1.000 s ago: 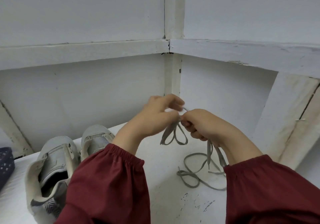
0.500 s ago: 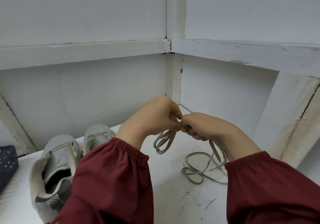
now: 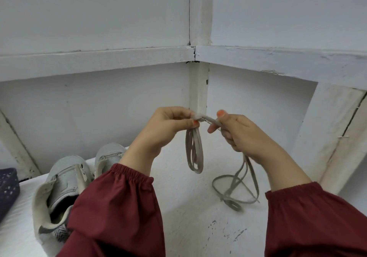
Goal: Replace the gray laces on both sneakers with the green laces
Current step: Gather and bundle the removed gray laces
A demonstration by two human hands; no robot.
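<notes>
Gray lace (image 3: 194,153) — looped — in the pinch of left hand (image 3: 166,129) and right hand (image 3: 244,135).

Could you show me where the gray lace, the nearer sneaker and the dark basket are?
gray lace (image 3: 189,149): head view, on the hanging loops.
nearer sneaker (image 3: 65,181): head view, on its tongue.
dark basket (image 3: 8,187): head view, on its perforated wall.

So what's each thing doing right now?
lace: looped, held between both hands, tail on the table
left hand: pinches the loops' top
right hand: grips the lace
sneakers: side by side, no laces seen
basket: at left edge, cut off
</notes>
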